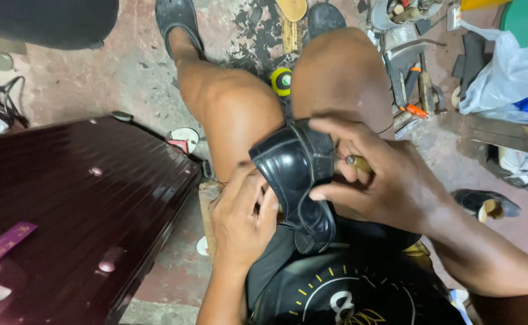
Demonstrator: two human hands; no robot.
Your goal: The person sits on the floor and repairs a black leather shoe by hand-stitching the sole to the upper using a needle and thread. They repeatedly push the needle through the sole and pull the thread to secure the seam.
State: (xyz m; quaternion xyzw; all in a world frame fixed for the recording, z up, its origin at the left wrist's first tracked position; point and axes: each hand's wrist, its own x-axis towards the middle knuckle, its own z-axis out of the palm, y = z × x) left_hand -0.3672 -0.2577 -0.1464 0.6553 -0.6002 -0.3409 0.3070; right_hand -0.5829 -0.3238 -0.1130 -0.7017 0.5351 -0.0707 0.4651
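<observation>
A dark maroon suitcase (pixel 77 198) fills the near left, leaving only a narrow strip of floor (pixel 180 265) between it and the left leg. Far left, the bare concrete is open. Between the knees the gap is tight, with a yellow-green roll (pixel 281 80) sitting in it. To the right, scattered metal tools (pixel 414 78), a white plastic bag (pixel 505 72) and a black shoe (pixel 485 203) crowd the floor.
</observation>
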